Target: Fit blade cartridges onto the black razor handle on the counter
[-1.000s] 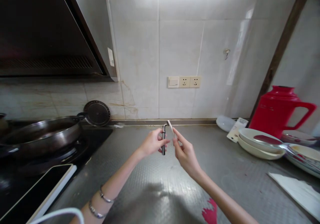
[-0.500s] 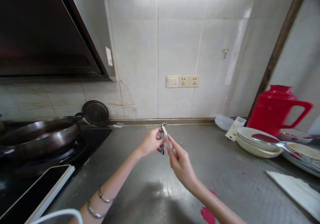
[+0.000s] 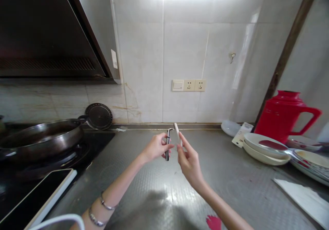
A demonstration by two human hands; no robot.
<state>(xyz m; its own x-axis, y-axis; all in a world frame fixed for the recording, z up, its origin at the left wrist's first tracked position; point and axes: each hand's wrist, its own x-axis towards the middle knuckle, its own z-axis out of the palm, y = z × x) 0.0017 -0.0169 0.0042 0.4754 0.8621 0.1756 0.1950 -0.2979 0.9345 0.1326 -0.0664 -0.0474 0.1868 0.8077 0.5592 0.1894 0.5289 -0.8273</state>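
Tool (image 3: 168, 139) and stick (image 3: 177, 133) are up in front of us, over the middle of the counter (image 3: 231, 178). Our left hand (image 3: 156, 148) pinches the tool, a slim black and silver piece, between thumb and fingers; it stands nearly upright, its bent silver tip at the top pointing toward the stick. Our right hand (image 3: 189, 158) grips the white stick near its lower end, the fingers narrow around it, and the stick leans with its top to the left. We see a small gap between the two hands; whether the tip touches the stick we cannot tell.

On our left wrist we wear two bracelets (image 3: 96, 218). Beyond that arm, a phone (image 3: 38, 199) lies near us at the edge of the hob (image 3: 99, 148), and a pan (image 3: 48, 139) sits on the hob. Behind the pan a black disc (image 3: 99, 116) leans against the wall. To our right we have a red flask (image 3: 279, 118), with stacked bowls (image 3: 266, 154) just in front of it and a spoon (image 3: 272, 145) across the top one. Nearer us lies a white sheet (image 3: 303, 199).
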